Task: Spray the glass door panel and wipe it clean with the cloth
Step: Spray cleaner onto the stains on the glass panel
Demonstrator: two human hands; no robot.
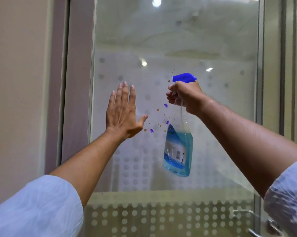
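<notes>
Frosted-dot glass door panel: right hand squeezes spray bottle; left hand flat, open, empty. No cloth visible; droplets may run and streak unwiped.

Spraying the glass door panel

Mid-frame, the right hand grips a blue-liquid spray bottle by its trigger; the left hand is spread flat, centre-left, with droplets between them.
</notes>
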